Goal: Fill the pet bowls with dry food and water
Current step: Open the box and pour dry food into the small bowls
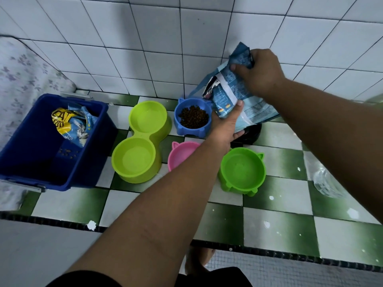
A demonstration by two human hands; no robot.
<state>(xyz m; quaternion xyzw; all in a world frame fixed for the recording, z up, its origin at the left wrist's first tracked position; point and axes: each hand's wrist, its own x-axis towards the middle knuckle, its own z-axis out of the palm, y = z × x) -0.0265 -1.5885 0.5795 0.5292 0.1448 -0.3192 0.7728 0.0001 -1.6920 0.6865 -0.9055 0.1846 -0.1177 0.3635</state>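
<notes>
On a green-and-white checkered ledge (269, 220), my two bare arms reach forward over a cluster of pet bowls. Nearest me sits the green bowl (242, 170), cat-eared and holding no food, with a clear bottle (325, 183) lying well apart at its right. Beside it, partly hidden under my left forearm, is the pink bowl (182, 154), also without food that I can see. Left of that stands the lime double bowl (141, 141), both wells bare of kibble; whether either holds water I cannot tell. Farther left, a blue bin (41, 146) holds a crumpled yellow-and-blue pouch (72, 123) and a scatter of loose kibble on its bottom. Beyond the pink bowl, the blue bowl (193, 117) carries a mound of brown kibble (193, 118). Just beside it my left hand (227, 123) cups the lower part of the bag (248, 100) from beneath, thumb pressed up on its face and fingers curled under. The bag is tilted, its torn mouth hanging just above the blue bowl's far rim. A dark bowl (251, 133) shows partly under the bag and my left hand; its contents are hidden. Highest and farthest, my right hand (259, 71) is closed tightly around the bag's upper corner, close to the white tiled wall (165, 38).
</notes>
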